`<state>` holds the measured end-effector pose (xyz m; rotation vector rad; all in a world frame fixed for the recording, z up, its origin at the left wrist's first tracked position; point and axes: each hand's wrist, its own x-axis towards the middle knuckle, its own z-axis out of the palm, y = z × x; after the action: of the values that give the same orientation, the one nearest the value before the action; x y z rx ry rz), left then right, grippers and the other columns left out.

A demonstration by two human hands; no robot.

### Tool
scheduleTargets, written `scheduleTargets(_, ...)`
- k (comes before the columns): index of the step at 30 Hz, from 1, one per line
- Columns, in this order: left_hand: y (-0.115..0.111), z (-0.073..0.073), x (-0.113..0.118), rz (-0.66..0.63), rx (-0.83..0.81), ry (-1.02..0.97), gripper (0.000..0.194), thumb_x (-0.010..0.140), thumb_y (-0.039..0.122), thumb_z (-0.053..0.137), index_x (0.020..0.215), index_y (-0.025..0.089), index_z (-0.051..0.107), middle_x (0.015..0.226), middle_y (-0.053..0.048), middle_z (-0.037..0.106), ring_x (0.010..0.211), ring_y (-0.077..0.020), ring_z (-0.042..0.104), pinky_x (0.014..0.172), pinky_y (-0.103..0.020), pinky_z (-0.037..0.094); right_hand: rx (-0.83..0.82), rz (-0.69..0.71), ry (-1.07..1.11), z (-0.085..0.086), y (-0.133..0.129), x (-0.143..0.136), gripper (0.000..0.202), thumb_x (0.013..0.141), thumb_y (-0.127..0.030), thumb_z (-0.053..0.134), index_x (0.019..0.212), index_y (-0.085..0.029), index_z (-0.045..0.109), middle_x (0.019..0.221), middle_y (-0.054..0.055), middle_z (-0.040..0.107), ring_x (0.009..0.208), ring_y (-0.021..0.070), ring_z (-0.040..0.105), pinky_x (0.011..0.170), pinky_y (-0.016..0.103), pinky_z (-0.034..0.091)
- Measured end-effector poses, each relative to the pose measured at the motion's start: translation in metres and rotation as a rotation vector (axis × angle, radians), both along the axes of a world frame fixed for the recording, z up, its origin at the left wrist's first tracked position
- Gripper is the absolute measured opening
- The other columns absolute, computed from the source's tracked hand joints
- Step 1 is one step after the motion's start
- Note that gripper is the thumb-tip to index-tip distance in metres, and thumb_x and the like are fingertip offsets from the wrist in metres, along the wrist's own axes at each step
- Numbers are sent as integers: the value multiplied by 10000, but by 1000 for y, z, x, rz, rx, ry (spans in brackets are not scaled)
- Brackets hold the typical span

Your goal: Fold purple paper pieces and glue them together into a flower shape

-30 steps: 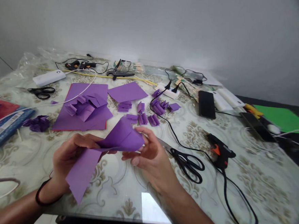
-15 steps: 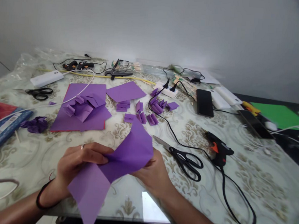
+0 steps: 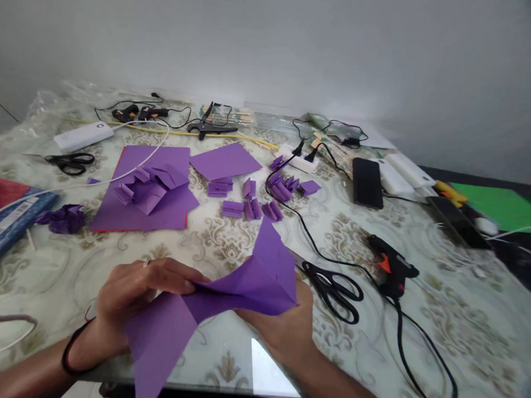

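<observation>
A creased sheet of purple paper (image 3: 223, 290) spans both hands above the front edge of the table, with pointed flaps at its top right and lower left. My left hand (image 3: 150, 285) is closed on its left part, thumb and fingers pinching the fold. Behind the right part sits my right hand (image 3: 284, 327), gripping the paper with most of its fingers hidden. Scissors with black handles (image 3: 332, 288) lie just right of that hand. Beyond the sheet are several small folded purple pieces (image 3: 252, 208) and a folded purple paper shape (image 3: 148, 191) on flat purple sheets (image 3: 123, 219).
To the right lies a black glue gun (image 3: 390, 265) with a looped cord. A power strip (image 3: 298, 157), a black phone (image 3: 367, 182) and pliers (image 3: 211, 127) are farther back. On the left are crumpled purple paper (image 3: 64, 218), a second pair of scissors (image 3: 70, 162) and a white power bank (image 3: 84, 136).
My right hand has moved to the right with its side of the purple paper. The paper's upper flap has tilted rightward and the middle fold looks narrower. My left hand has barely shifted.
</observation>
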<state>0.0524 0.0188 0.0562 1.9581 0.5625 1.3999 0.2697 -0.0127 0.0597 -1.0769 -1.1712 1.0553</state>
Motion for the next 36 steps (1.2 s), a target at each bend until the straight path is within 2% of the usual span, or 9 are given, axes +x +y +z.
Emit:
scheduleTargets(6, -9, -13, 2, 105, -186, -118, 337, 847, 44, 857, 1091, 226, 711, 977, -44, 862, 729, -228, 847, 634, -262, 697, 116, -17, 20, 0, 7, 1, 386, 758, -292, 933, 495, -211, 663, 479, -54, 566, 441, 100, 465, 437, 233, 419)
scheduleTargets(11, -10, -3, 1, 281, -208, 60, 315, 849, 79, 872, 1052, 256, 709, 850, 14, 832, 558, -168, 780, 486, -221, 603, 45, 10, 142, -7, 12, 4, 209, 793, -242, 886, 629, -223, 758, 635, -28, 654, 524, 112, 546, 484, 242, 470)
scheduleTargets(15, -3, 3, -2, 321, -208, 180, 250, 892, 127, 839, 1070, 276, 746, 804, 54, 842, 661, -187, 818, 667, -254, 661, 15, -9, 279, -15, 17, 10, 220, 838, -250, 881, 657, -232, 759, 662, -36, 640, 567, 105, 579, 518, 234, 498)
scheduleTargets(18, 0, 5, -4, 326, -209, 273, 79, 943, 224, 804, 935, 302, 818, 786, 68, 838, 677, -170, 803, 703, -247, 637, 3, -24, 295, -19, 17, 11, 298, 857, -265, 888, 625, -219, 708, 625, -47, 620, 568, 90, 565, 540, 225, 490)
scheduleTargets(23, 1, 4, -4, 325, -275, 339, 160, 970, 295, 773, 852, 337, 871, 795, 35, 845, 657, -189, 779, 621, -277, 588, -52, -16, 323, -21, 15, 9, 356, 871, -308, 895, 632, -205, 652, 594, -62, 613, 541, 83, 589, 558, 226, 502)
scheduleTargets(26, 1, 0, -2, 322, -405, 286, 178, 971, 320, 772, 817, 305, 860, 776, 14, 848, 647, -210, 794, 615, -292, 619, -109, 76, 344, -17, 17, 10, 249, 845, -341, 912, 733, -207, 735, 703, -46, 671, 589, 103, 654, 587, 244, 566)
scheduleTargets(30, -1, -1, 2, 264, -527, 195, 43, 965, 294, 787, 944, 262, 806, 820, -2, 862, 709, -233, 832, 682, -318, 678, -134, 165, 330, -14, 20, 11, 180, 826, -324, 923, 808, -204, 790, 759, -32, 704, 631, 107, 676, 621, 244, 622)
scheduleTargets(33, -1, 1, 3, 211, -515, 88, 124, 980, 226, 769, 1076, 265, 701, 832, 8, 866, 734, -228, 848, 706, -310, 690, -141, 160, 357, -12, 22, 10, 214, 816, -294, 933, 843, -208, 739, 760, -46, 695, 633, 99, 676, 617, 234, 641)
scheduleTargets(36, 2, 1, 0, 207, -546, 7, 106, 997, 230, 752, 1077, 245, 685, 817, 0, 863, 687, -221, 839, 666, -293, 680, -77, 102, 432, -7, 25, 13, 439, 747, -176, 972, 956, -277, 599, 753, -108, 667, 669, 115, 709, 636, 260, 673)
